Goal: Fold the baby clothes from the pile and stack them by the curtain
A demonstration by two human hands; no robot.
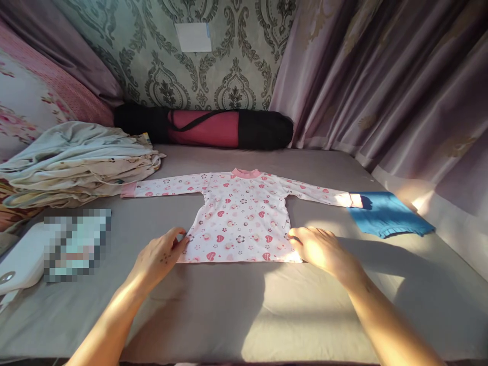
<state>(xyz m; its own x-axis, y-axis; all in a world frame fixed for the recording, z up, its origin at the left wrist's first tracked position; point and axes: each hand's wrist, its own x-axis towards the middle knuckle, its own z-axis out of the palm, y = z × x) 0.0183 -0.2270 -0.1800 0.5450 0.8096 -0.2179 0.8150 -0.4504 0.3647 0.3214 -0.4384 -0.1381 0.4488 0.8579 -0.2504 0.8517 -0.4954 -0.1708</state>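
Note:
A small white long-sleeved shirt (244, 218) with pink hearts and a pink collar lies flat, its sleeves spread to both sides and its collar away from me. My left hand (162, 254) is closed at the left side of the shirt near the hem, thumb and fingers pinched on the edge. On the opposite edge, my right hand (318, 249) pinches the fabric near the lower right corner. The right cuff overlaps a folded blue garment (392, 216).
A grey sheet (213, 315) covers the bed. Crumpled pale cloth (76, 157) is piled at the left, above a white device (28, 254) and a pixelated object (80, 246). A black and red bag (206, 128) lies along the patterned wall, with curtains (354, 76) at right.

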